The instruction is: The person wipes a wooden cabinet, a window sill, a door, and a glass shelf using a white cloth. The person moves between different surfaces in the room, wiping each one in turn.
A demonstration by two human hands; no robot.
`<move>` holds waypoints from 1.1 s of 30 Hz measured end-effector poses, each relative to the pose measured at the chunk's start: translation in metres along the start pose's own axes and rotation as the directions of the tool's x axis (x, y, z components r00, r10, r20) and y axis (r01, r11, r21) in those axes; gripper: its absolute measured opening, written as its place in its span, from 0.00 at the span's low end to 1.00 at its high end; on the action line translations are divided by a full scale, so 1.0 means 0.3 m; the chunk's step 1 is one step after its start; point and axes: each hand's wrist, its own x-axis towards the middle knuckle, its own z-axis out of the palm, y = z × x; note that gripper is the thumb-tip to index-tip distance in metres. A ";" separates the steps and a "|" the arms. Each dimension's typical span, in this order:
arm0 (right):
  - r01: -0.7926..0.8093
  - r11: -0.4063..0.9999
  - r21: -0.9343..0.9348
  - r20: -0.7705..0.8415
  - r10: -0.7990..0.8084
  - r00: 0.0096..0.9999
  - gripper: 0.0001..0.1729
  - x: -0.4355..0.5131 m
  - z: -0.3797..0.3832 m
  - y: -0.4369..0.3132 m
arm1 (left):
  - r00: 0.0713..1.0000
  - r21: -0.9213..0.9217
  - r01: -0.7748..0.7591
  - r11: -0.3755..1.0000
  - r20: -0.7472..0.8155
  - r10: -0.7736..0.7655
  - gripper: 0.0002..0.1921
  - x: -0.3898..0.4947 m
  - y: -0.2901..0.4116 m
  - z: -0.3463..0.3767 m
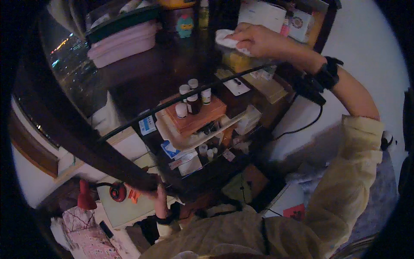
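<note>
My right hand point(254, 40) is closed around a bunched white cloth point(228, 38), at the upper right above the dark desk. Just below the cloth is a yellow object point(241, 61), partly hidden. My left hand point(160, 191) is at the lower left, blurred, against the lower end of a long dark bar point(116, 162); whether the fingers grip it is unclear. A thin black rod crosses the view between the bar and my right forearm. Beyond the rod, several small bottles with white caps point(181, 110) stand on an orange box point(207, 113), which rests on a cream tray point(181, 144).
Pink bins point(124, 48) with a dark green lid stand at the upper left. A teal figurine point(185, 26) and a bottle point(203, 16) are at the back. A black cable point(315, 121) hangs at the right. A red lamp point(86, 196) is at the lower left.
</note>
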 end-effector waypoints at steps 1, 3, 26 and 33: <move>0.031 0.999 0.034 -0.029 -0.030 0.999 0.17 -0.056 0.001 -0.025 | 1.000 0.029 0.004 1.000 -0.012 -0.004 0.52 -0.001 0.000 0.002; 0.041 0.996 0.080 -0.073 -0.035 0.997 0.17 -0.121 -0.009 -0.019 | 1.000 0.078 0.004 0.997 -0.020 -0.002 0.51 0.004 0.004 0.005; -0.094 0.995 -0.016 -0.232 0.088 0.969 0.17 -0.298 0.034 0.583 | 0.992 0.210 -0.096 0.973 -0.059 0.110 0.51 0.020 -0.044 -0.011; -0.565 0.795 -0.222 -0.176 0.537 0.825 0.20 -0.369 0.057 1.012 | 0.992 0.164 0.078 0.983 -0.115 -0.060 0.50 0.011 -0.031 -0.006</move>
